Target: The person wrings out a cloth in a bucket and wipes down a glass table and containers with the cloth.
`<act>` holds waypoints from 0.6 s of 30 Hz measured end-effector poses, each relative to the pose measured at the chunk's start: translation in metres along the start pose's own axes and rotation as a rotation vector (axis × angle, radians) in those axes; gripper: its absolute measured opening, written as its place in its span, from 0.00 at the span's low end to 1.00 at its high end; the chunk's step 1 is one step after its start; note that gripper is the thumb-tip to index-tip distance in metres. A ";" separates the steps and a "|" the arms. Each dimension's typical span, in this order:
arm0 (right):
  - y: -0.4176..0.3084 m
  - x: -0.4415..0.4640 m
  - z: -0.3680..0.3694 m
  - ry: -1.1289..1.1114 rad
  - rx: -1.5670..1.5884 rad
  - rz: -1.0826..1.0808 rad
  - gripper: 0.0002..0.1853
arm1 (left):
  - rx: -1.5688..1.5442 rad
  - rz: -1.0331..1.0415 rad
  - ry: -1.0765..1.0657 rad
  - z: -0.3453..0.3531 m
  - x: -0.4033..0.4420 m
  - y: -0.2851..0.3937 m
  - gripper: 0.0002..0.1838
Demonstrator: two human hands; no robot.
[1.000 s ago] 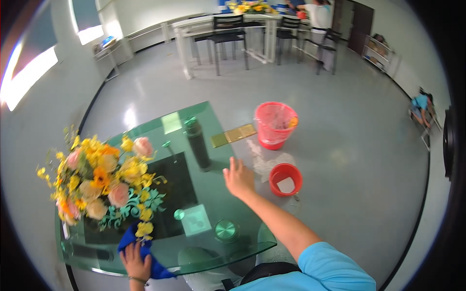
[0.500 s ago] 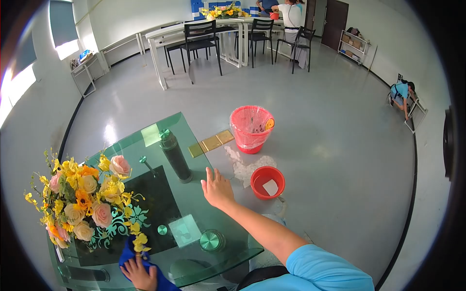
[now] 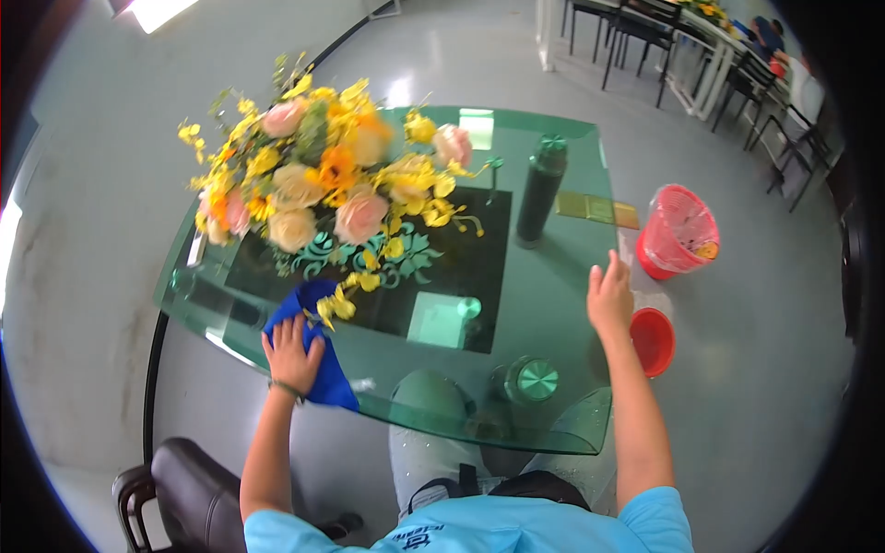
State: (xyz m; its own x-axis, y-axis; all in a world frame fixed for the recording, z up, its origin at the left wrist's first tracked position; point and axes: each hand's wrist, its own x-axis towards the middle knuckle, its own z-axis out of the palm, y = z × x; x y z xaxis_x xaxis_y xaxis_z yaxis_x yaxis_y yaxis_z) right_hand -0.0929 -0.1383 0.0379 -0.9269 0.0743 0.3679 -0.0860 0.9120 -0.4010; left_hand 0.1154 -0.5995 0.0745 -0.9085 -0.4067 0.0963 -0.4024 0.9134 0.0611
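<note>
Left hand (image 3: 293, 355) lies palm down on a blue cloth (image 3: 334, 380), fingers lightly spread, thumb held apart; a band (image 3: 286, 389) circles its wrist. The cloth sits on the glass-topped desk (image 3: 562, 276), running from just beyond the left fingertips back past the palm's right side, its pointed corner reaching the near edge. Right hand (image 3: 610, 295) is at the desk's right edge, fingers extended and close together, thumb partly hidden; contact with the glass cannot be told. A flower arrangement (image 3: 293, 184) in yellow, orange, pink and cream stands beyond the left hand, its trailing yellow sprig (image 3: 336, 304) hanging over the far part of the cloth; whether they touch is unclear. Between the hands, a pale square (image 3: 433, 323) shows against a dark panel (image 3: 479, 267); nearer the body is a round green disc (image 3: 536, 378). A dark cylinder (image 3: 537, 198) shows through the glass beyond and left of the right hand. Just beside the right wrist, on its outer side, a red bucket (image 3: 654, 343) stands on the floor; a red wastebasket (image 3: 666, 241) with a clear liner stands farther out, beyond the right fingertips.
</note>
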 end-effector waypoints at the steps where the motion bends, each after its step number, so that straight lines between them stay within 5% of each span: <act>1: 0.000 -0.002 -0.002 -0.021 0.010 -0.009 0.25 | 0.009 -0.064 -0.016 -0.004 0.010 -0.007 0.35; 7: -0.008 0.000 -0.012 -0.043 -0.086 -0.009 0.24 | 0.058 -0.188 -0.067 0.001 0.028 -0.002 0.37; 18: -0.008 0.000 -0.008 -0.058 -0.117 0.016 0.25 | -0.118 0.573 -0.101 -0.018 -0.068 0.153 0.35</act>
State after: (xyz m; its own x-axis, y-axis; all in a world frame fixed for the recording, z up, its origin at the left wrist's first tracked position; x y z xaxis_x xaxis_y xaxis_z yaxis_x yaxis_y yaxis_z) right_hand -0.0888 -0.1425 0.0482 -0.9476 0.0687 0.3120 -0.0314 0.9519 -0.3049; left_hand 0.1174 -0.4323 0.0956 -0.9859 0.1594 0.0518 0.1651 0.9766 0.1379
